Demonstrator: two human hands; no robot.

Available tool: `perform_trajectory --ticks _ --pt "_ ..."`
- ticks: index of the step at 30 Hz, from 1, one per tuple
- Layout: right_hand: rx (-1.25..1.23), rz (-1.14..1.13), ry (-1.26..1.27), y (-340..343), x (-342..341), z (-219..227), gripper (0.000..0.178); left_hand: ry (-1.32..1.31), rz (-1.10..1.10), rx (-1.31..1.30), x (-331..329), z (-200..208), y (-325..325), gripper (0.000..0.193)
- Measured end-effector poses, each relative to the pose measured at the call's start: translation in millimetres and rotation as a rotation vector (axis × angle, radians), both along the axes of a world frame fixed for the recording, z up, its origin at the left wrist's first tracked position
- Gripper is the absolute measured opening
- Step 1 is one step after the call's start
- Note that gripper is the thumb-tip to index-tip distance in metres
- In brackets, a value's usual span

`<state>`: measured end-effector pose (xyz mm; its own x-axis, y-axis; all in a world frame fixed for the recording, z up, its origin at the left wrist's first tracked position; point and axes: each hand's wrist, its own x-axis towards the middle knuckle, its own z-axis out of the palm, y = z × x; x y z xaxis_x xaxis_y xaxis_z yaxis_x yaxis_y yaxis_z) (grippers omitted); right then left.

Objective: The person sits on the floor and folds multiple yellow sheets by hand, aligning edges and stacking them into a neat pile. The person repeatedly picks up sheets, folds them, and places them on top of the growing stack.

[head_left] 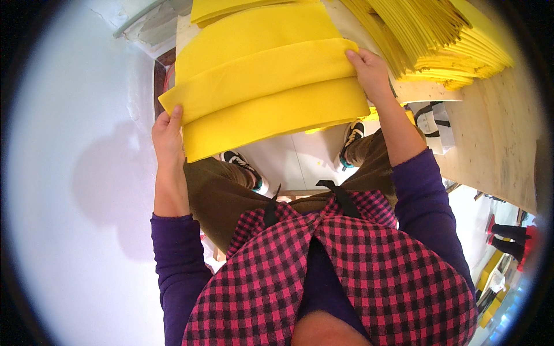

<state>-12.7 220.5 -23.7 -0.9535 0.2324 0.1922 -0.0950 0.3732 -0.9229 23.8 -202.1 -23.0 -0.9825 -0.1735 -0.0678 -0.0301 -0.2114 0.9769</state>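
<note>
Yellow, cloth-like material spans the space between the person's two hands, one folded band of it, the yellow sheet (259,75), held by both ends. At its left end the left hand (167,132) is nearly closed, the thumb lying along the top face and the fingers curled around the edge, partly hidden. At the other end, farther from the body, the right hand (369,72) pinches the corner, thumb above and fingers tucked beneath. The band slants upward to the right, above the person's knees and at the near side of a pale wooden table (427,90). Just below it hangs a lower yellow layer (277,119), its bottom edge bowed; whether the two are one piece cannot be told. Beyond the band, more yellow material (259,29) spreads away across the table. A thick stack of folded yellow pieces (421,29) fills the table's far right, well apart from the left hand and nearer the right. The person wears purple sleeves (424,196), a pink-and-black checked apron (248,282) and brown trousers (210,193). Black-and-white shoes (242,161) show on the floor beneath. A white bag with black straps (434,128) stands beyond the right forearm, beside a wooden panel (496,138).
</note>
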Motion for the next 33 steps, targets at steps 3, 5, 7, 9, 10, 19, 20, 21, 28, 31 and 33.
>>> perform_trajectory --ticks 3,5,7,9,10,19,20,21,28,31,33 --pt "0.039 -0.014 -0.016 -2.0 -2.1 -3.1 0.033 -0.045 0.023 -0.067 -5.5 -2.7 0.1 0.022" --pt "0.103 -0.017 -0.084 0.1 -4.5 -2.2 0.030 -0.066 0.033 -0.020 -6.8 -4.0 1.5 0.022" --pt "0.130 -0.002 -0.117 1.6 -6.0 -1.8 0.029 -0.065 0.022 -0.055 -7.0 -3.6 1.4 0.022" --pt "0.133 0.013 -0.128 2.4 -6.6 -2.0 0.029 -0.093 0.023 -0.085 -7.8 -2.7 1.3 0.022" --pt "0.149 -0.007 -0.124 2.2 -6.9 -2.2 0.031 -0.114 0.025 -0.103 -9.7 -1.1 0.6 0.022" --pt "0.317 -0.053 -0.140 -0.6 -7.3 2.7 0.031 -0.191 0.023 -0.224 -12.9 14.4 5.2 0.025" --pt "0.365 -0.065 -0.148 -1.7 -7.4 3.5 0.031 -0.199 0.032 -0.264 -13.2 14.8 4.7 0.025" --pt "0.412 -0.075 -0.155 -2.6 -7.1 4.2 0.031 -0.185 0.014 -0.251 -13.9 14.3 4.7 0.025" --pt "0.382 -0.051 -0.037 -2.8 -1.8 -1.3 0.031 -0.100 0.002 -0.317 -19.4 -3.3 4.6 0.024" --pt "0.317 -0.044 0.049 -3.0 -1.5 -4.0 0.034 -0.107 -0.007 -0.311 -19.2 -4.4 1.5 0.024" --pt "0.305 -0.068 0.021 -2.1 -1.3 -3.5 0.040 -0.116 -0.010 -0.285 -19.3 -1.9 2.5 0.024"
